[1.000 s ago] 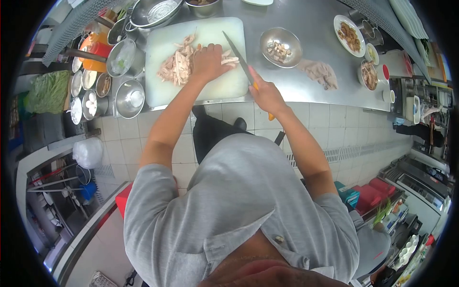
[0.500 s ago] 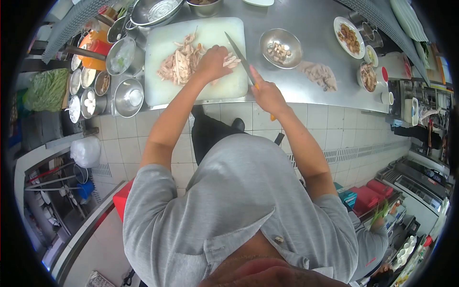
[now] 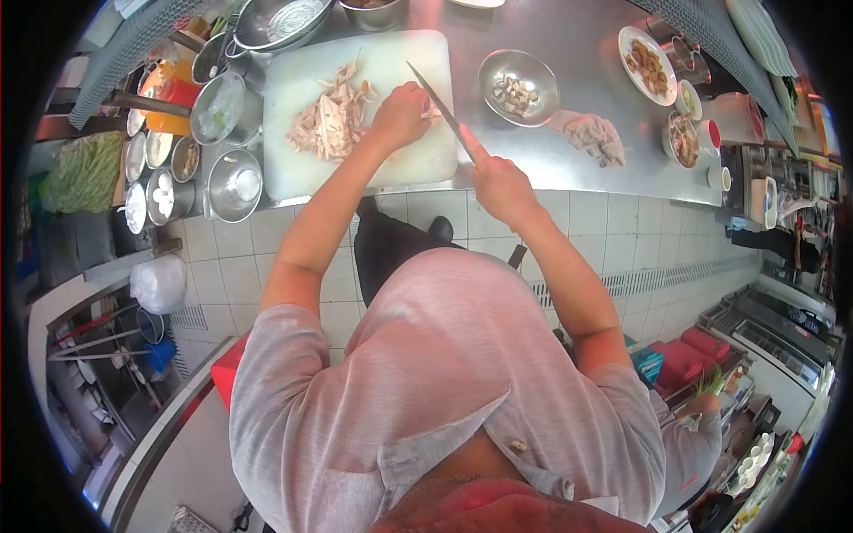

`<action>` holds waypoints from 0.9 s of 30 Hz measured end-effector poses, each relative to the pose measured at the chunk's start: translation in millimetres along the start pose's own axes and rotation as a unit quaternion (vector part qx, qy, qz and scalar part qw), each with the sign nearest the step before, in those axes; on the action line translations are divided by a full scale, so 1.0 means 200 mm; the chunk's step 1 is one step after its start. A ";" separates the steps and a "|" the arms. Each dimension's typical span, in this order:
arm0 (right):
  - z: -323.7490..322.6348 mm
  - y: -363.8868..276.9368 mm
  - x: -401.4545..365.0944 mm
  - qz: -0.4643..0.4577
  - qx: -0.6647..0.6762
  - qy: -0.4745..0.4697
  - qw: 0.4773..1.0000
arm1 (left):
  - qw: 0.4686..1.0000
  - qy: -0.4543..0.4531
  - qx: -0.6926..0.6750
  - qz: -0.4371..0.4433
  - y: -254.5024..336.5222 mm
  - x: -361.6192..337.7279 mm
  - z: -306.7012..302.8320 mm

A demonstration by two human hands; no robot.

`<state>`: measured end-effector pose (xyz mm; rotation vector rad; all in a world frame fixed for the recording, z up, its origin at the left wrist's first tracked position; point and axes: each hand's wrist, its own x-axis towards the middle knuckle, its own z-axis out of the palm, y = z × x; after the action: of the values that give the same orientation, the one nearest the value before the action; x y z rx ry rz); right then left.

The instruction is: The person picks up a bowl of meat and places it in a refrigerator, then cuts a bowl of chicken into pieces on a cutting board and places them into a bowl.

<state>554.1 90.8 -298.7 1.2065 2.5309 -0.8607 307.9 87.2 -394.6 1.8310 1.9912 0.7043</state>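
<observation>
My right hand (image 3: 505, 191) is closed round the handle of a long kitchen knife (image 3: 435, 96), whose blade slants up over the right side of the white cutting board (image 3: 293, 84). On the board, my left hand (image 3: 402, 115) has its fingers curled over some pale cooked meat that looks like chicken; a little of it shows by the fingertips beside the blade. A pile of torn chicken meat (image 3: 330, 120) lies to the left of this hand. Right of the board stands a steel bowl (image 3: 553, 93) with small cut pieces of meat in it.
A crumpled cloth (image 3: 593, 138) lies right of the bowl. Farther right are a white plate of browned food (image 3: 627, 49) and small bowls. Metal pots, a steel bowl (image 3: 213, 191) and several containers crowd the left. Another person's sleeve (image 3: 689, 453) shows at lower right.
My left hand has closed more over the chicken, so fewer strips show by its fingers. The knife and my right hand have shifted slightly. A reddish light now falls across the scene.
</observation>
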 end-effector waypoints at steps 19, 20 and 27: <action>0.07 0.04 0.03 -0.029 -0.004 0.016 0.999 | 1.000 0.008 -0.022 -0.007 0.06 -0.09 -0.07; 0.04 0.01 0.01 -0.025 -0.014 0.003 1.000 | 1.000 -0.008 -0.016 -0.017 0.06 -0.08 -0.08; 0.21 0.05 0.07 -0.027 -0.020 -0.011 0.999 | 1.000 -0.015 -0.002 0.008 -0.02 -0.08 -0.01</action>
<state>550.8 80.0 -341.5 1.1165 2.5607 -0.8262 305.5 70.9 -397.0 1.8472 1.9570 0.6799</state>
